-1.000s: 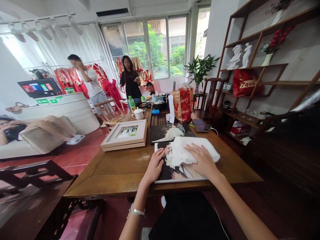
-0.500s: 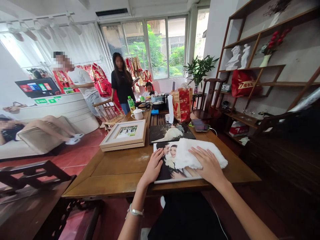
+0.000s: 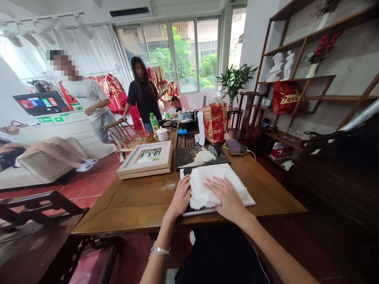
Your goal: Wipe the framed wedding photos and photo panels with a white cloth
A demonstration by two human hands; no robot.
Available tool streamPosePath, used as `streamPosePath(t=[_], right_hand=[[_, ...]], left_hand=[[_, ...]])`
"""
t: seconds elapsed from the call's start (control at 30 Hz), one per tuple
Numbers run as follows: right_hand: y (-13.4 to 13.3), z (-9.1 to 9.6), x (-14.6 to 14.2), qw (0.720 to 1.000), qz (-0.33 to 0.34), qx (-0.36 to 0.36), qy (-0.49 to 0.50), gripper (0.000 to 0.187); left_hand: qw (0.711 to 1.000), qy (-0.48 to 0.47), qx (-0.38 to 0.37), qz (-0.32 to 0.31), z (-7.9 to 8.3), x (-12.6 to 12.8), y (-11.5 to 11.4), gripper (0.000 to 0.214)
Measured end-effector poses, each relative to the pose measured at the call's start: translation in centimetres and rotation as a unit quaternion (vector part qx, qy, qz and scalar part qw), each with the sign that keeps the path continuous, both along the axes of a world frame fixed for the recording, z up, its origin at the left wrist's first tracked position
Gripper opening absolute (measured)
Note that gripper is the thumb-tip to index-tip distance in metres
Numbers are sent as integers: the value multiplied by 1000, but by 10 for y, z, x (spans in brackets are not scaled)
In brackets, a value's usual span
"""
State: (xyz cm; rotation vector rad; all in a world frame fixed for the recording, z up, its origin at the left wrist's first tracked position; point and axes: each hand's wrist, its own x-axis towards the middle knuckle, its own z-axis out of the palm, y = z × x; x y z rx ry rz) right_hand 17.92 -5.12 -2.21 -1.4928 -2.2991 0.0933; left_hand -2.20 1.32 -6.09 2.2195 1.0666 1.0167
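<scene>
A large photo print (image 3: 248, 200) lies flat at the near edge of the wooden table (image 3: 142, 197). A white fluffy cloth (image 3: 207, 181) covers most of it. My right hand (image 3: 226, 195) lies flat on the cloth, fingers spread, pressing it down. My left hand (image 3: 180, 197) rests on the print's left edge, fingers stretched out, holding it still. A silver bracelet sits on my left wrist.
A second dark photo print (image 3: 201, 157) lies just behind. A stack of pale wooden frames (image 3: 146, 159) sits to the left. A red bag (image 3: 214, 122), teapot (image 3: 162, 134), bottle and phone (image 3: 235, 148) stand farther back. Two people (image 3: 89, 102) stand at the far left; shelves line the right wall.
My right hand has slid the cloth leftward over the print, now covering the pictured faces. The two standing people have walked nearer to the table.
</scene>
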Motion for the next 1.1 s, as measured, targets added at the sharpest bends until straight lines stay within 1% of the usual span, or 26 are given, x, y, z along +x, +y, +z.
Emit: streamPosePath(t=[0.1, 0.17, 0.2, 0.23, 0.3, 0.43, 0.53, 0.6, 0.63, 0.7, 0.8, 0.83, 0.9, 0.97, 1.03, 1.1], right_hand=[[-38, -3, 16, 1000, 27, -2, 1, 76], [-48, -5, 31, 1000, 24, 2, -1, 78], [-48, -6, 39, 1000, 13, 3, -2, 78], [-43, -7, 45, 1000, -4, 5, -5, 78], [-23, -8, 55, 999, -44, 5, -10, 74], [38, -2, 59, 994, -108, -5, -9, 59], [73, 4, 53, 992, -122, -30, 0, 59], [81, 6, 49, 992, -120, -41, 3, 60], [79, 6, 47, 993, -115, -42, 3, 61], [64, 3, 47, 995, -94, -37, 0, 61], [19, -6, 50, 999, -48, -18, -12, 65], [2, -8, 52, 999, -35, -13, -18, 71], [-32, -11, 56, 999, -20, -10, -26, 77], [-55, -12, 58, 999, -13, -14, -28, 77], [-63, -11, 58, 999, -14, -20, -27, 77], [-53, -9, 57, 999, -24, -25, -24, 78]], left_hand=[[1000, 6, -10, 7, -1, 0, 0, 45], [1000, 5, -14, 5, -2, -1, 0, 46], [1000, 4, -13, 2, -2, -1, 0, 46], [1000, 3, -12, -2, -2, -1, 0, 46], [1000, 5, -9, -7, -1, -2, 0, 45], [1000, 9, -9, -17, 0, -3, 0, 45], [1000, 4, 0, -20, 0, -3, 1, 45], [1000, 4, 5, -17, -2, -3, 2, 45], [1000, 6, 7, -15, -3, -3, 2, 45], [1000, 8, 7, -9, -4, -2, 3, 45], [1000, 4, 4, -4, -5, -2, 2, 45], [1000, 2, 2, -2, -5, -1, 2, 45], [1000, 1, -3, 1, -5, -1, 1, 45], [1000, 3, -8, 3, -4, -1, 1, 46], [1000, 4, -10, 1, -3, -1, 0, 46], [1000, 6, -11, -2, -3, -1, 0, 46]])
